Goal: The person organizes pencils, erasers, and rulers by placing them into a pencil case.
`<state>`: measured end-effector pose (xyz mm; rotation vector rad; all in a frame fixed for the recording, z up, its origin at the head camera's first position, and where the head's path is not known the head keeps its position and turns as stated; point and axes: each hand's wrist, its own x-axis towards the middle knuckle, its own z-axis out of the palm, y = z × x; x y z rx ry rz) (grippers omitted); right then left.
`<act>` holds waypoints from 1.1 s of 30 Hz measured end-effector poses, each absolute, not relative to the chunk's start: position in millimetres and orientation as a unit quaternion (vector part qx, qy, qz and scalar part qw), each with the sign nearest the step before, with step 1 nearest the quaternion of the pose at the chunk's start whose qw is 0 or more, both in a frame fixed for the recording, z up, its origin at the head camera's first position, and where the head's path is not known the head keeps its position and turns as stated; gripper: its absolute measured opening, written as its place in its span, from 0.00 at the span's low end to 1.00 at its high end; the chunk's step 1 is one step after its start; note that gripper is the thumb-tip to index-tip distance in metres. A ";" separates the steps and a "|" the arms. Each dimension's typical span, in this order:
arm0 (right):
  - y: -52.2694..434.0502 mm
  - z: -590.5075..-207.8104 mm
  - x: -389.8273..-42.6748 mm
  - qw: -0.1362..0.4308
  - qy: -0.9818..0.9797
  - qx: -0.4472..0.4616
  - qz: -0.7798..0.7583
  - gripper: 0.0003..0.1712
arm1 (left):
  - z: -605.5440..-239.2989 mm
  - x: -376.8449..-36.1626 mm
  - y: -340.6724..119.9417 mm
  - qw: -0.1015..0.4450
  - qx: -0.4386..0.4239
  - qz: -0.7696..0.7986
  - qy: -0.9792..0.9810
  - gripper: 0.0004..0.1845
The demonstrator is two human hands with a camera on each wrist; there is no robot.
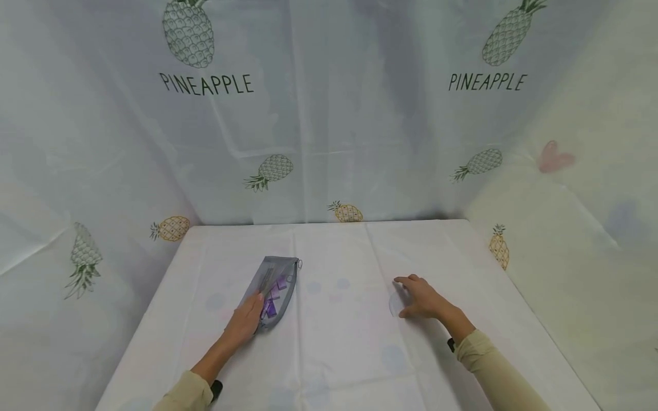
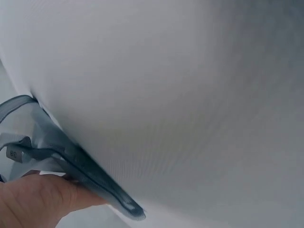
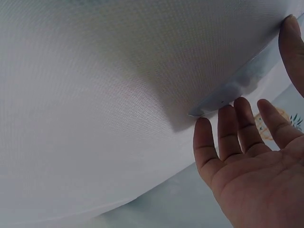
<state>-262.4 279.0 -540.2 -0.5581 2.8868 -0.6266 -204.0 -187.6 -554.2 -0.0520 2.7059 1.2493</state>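
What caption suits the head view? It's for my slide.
Left hand rests on a mesh pouch; right hand lies open on the table.

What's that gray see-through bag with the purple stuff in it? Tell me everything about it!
The pouch is gray, see-through mesh with a zipper along one long edge and a small ring pull at its far end. Purple pieces show inside. It lies flat and slanted on the white table, left of the middle. The left hand rests on its near end.
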 end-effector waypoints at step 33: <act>277.0 -538.5 -258.1 0.085 0.967 -0.137 -0.196 0.31 | -550.0 -200.6 -187.2 0.065 -0.012 0.417 0.906 0.38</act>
